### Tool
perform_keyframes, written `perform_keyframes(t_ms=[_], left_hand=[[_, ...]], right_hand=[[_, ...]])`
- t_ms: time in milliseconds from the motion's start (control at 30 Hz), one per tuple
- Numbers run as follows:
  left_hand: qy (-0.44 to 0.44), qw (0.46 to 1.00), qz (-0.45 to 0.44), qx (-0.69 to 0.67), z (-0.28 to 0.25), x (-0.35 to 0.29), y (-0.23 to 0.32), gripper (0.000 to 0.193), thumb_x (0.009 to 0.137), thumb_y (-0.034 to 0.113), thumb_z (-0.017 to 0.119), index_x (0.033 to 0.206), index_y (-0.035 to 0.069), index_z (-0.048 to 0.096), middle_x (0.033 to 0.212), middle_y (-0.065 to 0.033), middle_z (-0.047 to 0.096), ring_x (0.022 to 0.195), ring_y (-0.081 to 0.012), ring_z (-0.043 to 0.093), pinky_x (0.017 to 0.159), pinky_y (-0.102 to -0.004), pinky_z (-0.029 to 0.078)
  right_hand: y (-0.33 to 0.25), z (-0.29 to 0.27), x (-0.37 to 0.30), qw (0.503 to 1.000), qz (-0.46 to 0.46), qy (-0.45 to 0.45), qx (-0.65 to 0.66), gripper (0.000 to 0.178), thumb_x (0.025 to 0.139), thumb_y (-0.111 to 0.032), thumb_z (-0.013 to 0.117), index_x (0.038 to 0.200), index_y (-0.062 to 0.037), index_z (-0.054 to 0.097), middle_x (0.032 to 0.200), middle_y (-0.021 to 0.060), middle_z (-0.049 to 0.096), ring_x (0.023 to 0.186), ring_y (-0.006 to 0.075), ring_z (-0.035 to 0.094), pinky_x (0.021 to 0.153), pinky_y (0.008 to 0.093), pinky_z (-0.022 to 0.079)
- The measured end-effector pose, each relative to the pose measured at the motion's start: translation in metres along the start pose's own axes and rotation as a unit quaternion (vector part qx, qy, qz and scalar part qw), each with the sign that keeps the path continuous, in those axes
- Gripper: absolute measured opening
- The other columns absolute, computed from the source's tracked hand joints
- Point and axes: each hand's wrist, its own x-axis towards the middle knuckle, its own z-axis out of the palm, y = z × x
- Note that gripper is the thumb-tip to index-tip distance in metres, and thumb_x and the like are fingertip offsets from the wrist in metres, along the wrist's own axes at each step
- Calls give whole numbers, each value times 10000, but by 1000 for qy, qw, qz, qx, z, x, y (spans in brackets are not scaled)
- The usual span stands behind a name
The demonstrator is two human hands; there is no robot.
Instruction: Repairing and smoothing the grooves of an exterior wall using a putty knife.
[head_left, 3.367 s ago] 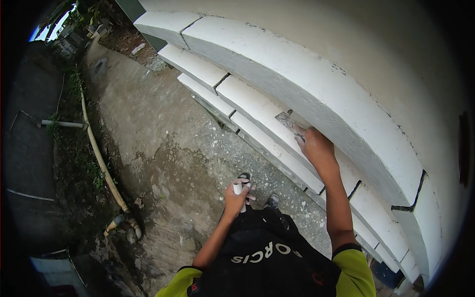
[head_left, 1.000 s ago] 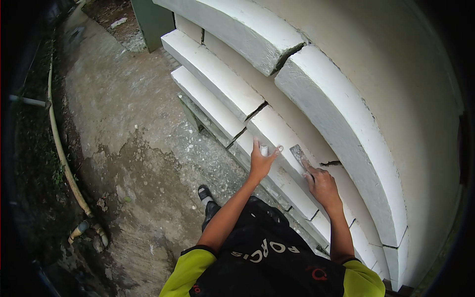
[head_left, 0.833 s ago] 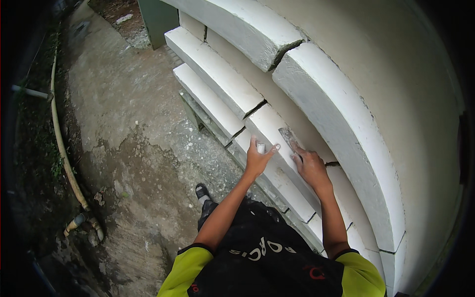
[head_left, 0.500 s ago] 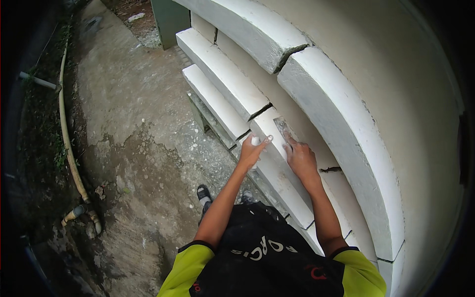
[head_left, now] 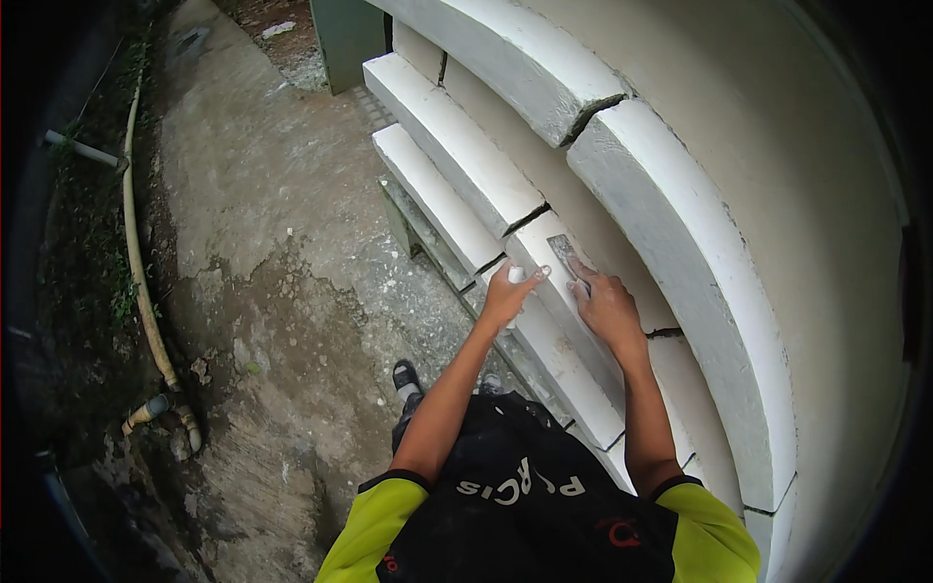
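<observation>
My right hand is closed round the handle of a putty knife, its index finger stretched along the tool. The grey blade lies flat on the top of a white moulding block, near the joint with the neighbouring block. Beside it, my left hand is curled round a small white object, mostly hidden by the fingers. That thumb points toward the same block's front edge. White smears mark the fingers of both hands.
Long curved white mouldings rise in tiers along a beige wall on the right, with dark gaps between pieces. A green panel stands at the far end. Left lie a stained concrete path and a pale pipe.
The whole scene has shifted slightly to the right in the picture. Against the block, both hands and the blade keep nearly the same place.
</observation>
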Motion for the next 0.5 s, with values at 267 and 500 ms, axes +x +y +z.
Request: perform_keyframes(t_ms=[267, 500], left_hand=[[-11, 1000, 15, -10, 5, 0, 3, 522, 812, 444, 785, 1063, 26, 599, 689, 4, 573, 514, -78, 504, 400, -239, 404], [6, 999, 36, -21, 6, -2, -6, 497, 823, 440, 777, 1043, 29, 605, 690, 3, 573, 504, -73, 497, 399, -232, 400]], right_hand=[[0, 11, 26, 1000, 5, 23, 7, 432, 929, -290, 602, 1350, -194, 598, 1076, 265, 673, 977, 424, 658, 888, 491, 519], [5, 19, -8, 999, 9, 41, -21, 429, 928, -292, 596, 1341, -176, 604, 1066, 252, 677, 973, 425, 657, 887, 478, 520]])
